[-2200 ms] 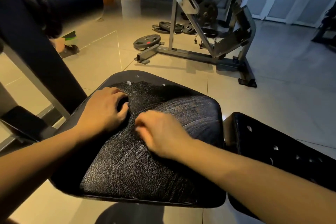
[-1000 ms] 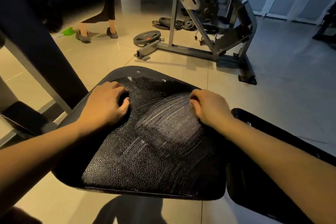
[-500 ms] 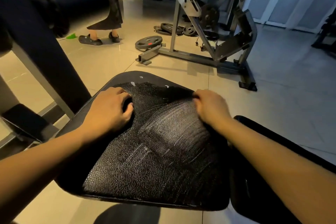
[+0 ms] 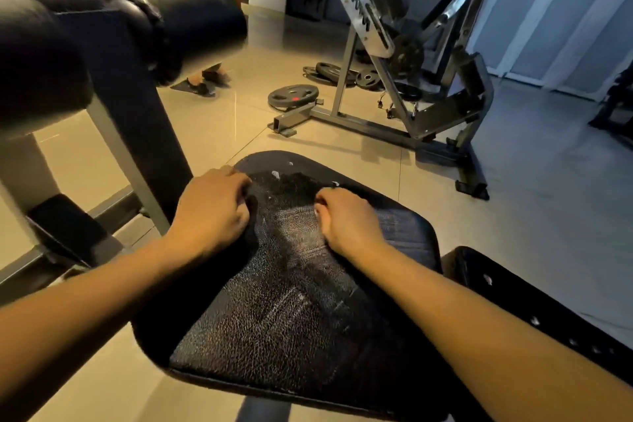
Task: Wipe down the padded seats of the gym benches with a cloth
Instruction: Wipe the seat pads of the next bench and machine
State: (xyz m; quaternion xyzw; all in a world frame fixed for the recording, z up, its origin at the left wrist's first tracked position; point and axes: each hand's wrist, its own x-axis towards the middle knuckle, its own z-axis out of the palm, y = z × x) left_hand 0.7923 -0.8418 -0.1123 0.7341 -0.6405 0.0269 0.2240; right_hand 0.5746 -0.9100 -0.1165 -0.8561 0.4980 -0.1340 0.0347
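Padded seat [image 4: 291, 319]: black, cracked. Cloth [image 4: 407, 236]: dark blue, on the seat's far right part, gripped by right hand [image 4: 349, 219], fingers curled. Left hand [image 4: 212, 212]: curled at seat's left edge; hold unclear. 1 weight plate [image 4: 293, 96] on the floor beyond.

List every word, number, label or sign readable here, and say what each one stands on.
None: no text can be read in this view.
Red mark on the weight plate: maybe a label, too small to read.
The machine's metal plate: only slots show, no numbers.
The seat: white flecks and scuffs, no lettering.
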